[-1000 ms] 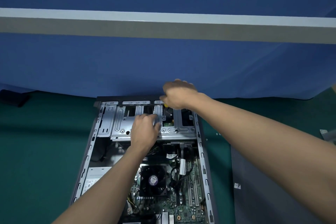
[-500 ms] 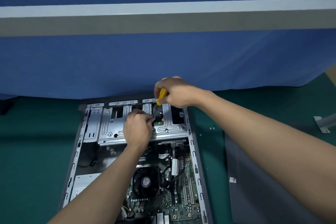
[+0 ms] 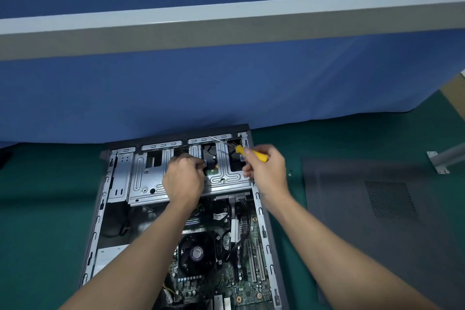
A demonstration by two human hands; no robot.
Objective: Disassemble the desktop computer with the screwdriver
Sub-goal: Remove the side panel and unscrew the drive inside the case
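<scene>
Lower centre of the frame: the open desktop computer (image 3: 176,221) lies on its side on the green surface (image 3: 37,221), its motherboard (image 3: 226,282) exposed, with a round black cooling fan (image 3: 197,253) near the bottom edge and two long expansion slots (image 3: 256,259) to the fan's right. Two bare forearms enter from the bottom corners and converge over the case.

Lower right: the detached grey side panel (image 3: 377,209) lies flat on the surface just beside the case, a perforated vent patch in its upper part.

Centre: the silver drive cage (image 3: 151,178) spans the far end of the chassis. The left hand (image 3: 185,180) rests on the cage, fingers curled and pressed together at the edge of a cut-out; what the fingertips pinch, if anything, is too small to tell. The right hand (image 3: 268,171) is closed around the yellow handle of the screwdriver (image 3: 247,152), held above the cage's right side; the thin metal shaft slants toward the upper left, its tip over the far rim of the case, apart from the left hand.

Right edge, mid-height: a grey metal bracket (image 3: 439,162) sits on the surface.

Upper half: a blue partition (image 3: 226,90) stands behind the case, crossed by a pale horizontal rail (image 3: 226,25).
</scene>
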